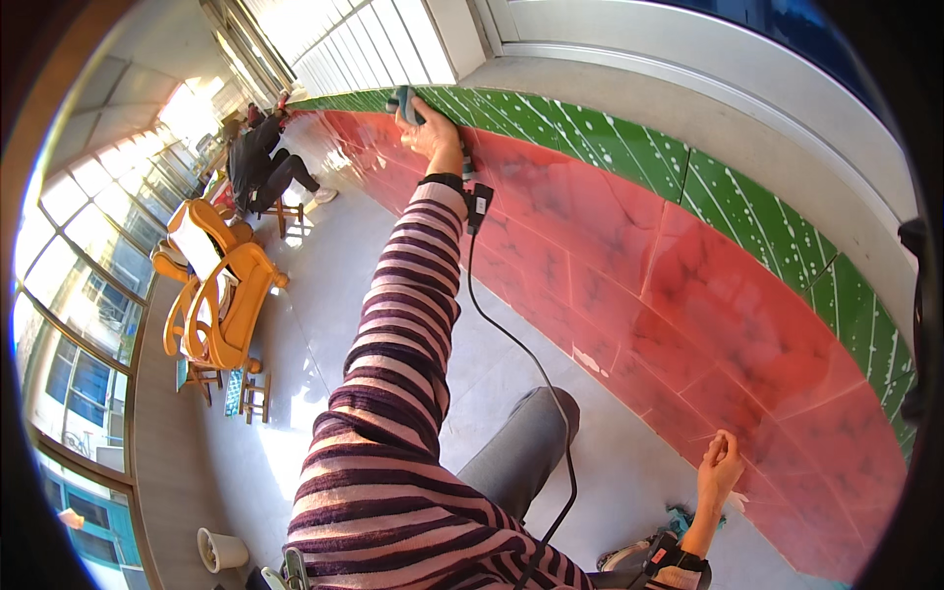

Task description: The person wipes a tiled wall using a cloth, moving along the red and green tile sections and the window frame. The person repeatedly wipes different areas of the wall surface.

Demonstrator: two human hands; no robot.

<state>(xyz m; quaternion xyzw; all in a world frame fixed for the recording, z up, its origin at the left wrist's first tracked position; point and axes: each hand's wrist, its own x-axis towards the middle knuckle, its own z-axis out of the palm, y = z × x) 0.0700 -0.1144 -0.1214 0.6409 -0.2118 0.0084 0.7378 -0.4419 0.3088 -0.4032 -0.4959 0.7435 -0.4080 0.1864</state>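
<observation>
My left hand (pixel 431 136), at the end of an outstretched striped sleeve, grips a grey-teal cloth (pixel 403 103) against the green tile border (pixel 619 136) with white streaks and dots. A dark striped patch shows beside the wrist; whether it is more cloth or a reflection, I cannot tell. Glossy red marbled wall tiles (pixel 590 214) run beneath the border. Low on the right, my right hand (pixel 719 468) is held before the red tiles, its fingers curled together and nothing visible in them. Each wrist wears a dark strap with a small black device.
A pale window sill (pixel 649 92) tops the border. On the grey floor (pixel 346 295) stand a wooden armchair (pixel 228 310), small stools (pixel 254 398) and a white bucket (pixel 221 549). Another person (pixel 258 162) sits farther along the wall. Teal material (pixel 678 520) lies near my shoe; a black cable (pixel 527 354) trails from my left wrist.
</observation>
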